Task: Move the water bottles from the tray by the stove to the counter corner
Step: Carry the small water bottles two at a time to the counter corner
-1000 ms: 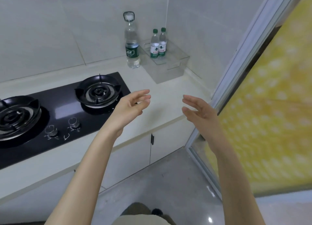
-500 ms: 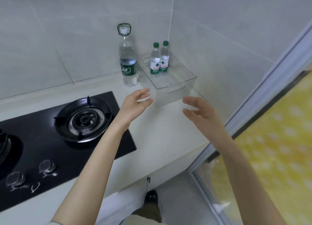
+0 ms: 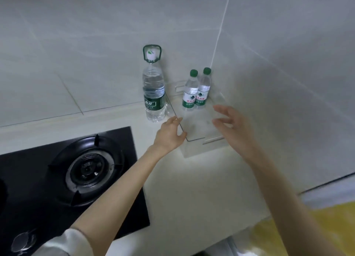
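Open hands at a bottle tray: a person's left hand (image 3: 170, 136) and right hand (image 3: 232, 128), both holding nothing, flank a clear plastic tray (image 3: 203, 150) in a tiled kitchen corner.
The pale worktop (image 3: 192, 188) carries a black glass gas hob (image 3: 28, 169) at left, with one burner (image 3: 86, 169) in full view. The tray sits against the corner walls, right of the hob. The left hand is at the tray's left rim, fingers loosely curved; contact cannot be told. The right hand spreads its fingers over the tray's right side. A large water bottle (image 3: 153, 94) with a green carry loop stands on the worktop just beside the tray. Two small green-capped water bottles (image 3: 190, 97) stand upright, touching, at the tray's back.
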The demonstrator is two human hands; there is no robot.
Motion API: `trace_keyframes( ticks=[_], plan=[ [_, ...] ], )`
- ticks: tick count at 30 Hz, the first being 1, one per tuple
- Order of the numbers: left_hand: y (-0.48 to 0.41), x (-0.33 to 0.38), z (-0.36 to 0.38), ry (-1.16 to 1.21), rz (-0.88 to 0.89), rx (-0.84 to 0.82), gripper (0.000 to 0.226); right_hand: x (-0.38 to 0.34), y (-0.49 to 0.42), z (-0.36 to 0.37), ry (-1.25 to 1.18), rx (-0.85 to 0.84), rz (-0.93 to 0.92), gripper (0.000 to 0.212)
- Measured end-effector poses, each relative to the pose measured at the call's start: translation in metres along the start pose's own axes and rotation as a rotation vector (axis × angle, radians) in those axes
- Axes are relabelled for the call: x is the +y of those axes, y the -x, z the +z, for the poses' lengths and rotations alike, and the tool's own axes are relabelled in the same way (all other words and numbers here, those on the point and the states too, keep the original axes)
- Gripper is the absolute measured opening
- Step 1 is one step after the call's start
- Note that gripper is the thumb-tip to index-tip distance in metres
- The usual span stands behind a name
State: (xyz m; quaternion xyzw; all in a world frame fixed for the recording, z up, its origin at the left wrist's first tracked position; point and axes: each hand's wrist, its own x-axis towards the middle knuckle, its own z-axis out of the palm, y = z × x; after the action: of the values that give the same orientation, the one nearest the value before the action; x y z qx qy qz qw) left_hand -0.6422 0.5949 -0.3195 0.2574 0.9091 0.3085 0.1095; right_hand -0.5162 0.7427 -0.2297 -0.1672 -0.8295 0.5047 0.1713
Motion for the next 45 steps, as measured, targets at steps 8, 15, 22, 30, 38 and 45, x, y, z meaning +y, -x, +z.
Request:
trace_keyframes(
  ticks=[8,15,22,30,38,45],
  plan=[
    [-0.027,-0.01,0.027,-0.232,-0.09,-0.028,0.074,0.038,-0.112,0.015,0.107,-0.079,-0.07,0.038],
    [-0.023,-0.016,0.04,-0.184,-0.127,0.028,0.078,0.064,-0.19,0.042,0.209,-0.094,-0.199,0.044],
    [-0.024,-0.018,0.047,-0.196,-0.153,0.04,0.081,0.076,-0.256,0.071,0.263,-0.088,-0.174,0.06],
    [-0.025,-0.021,0.05,-0.182,-0.139,0.068,0.082,0.085,-0.287,0.08,0.291,-0.058,-0.189,0.045],
    [-0.025,-0.021,0.049,-0.167,-0.125,0.074,0.08,0.087,-0.279,0.083,0.254,-0.085,-0.203,0.04],
    [-0.024,-0.018,0.034,-0.007,-0.099,0.048,0.066,0.07,-0.246,0.06,0.177,-0.018,-0.26,0.044]
  ],
)
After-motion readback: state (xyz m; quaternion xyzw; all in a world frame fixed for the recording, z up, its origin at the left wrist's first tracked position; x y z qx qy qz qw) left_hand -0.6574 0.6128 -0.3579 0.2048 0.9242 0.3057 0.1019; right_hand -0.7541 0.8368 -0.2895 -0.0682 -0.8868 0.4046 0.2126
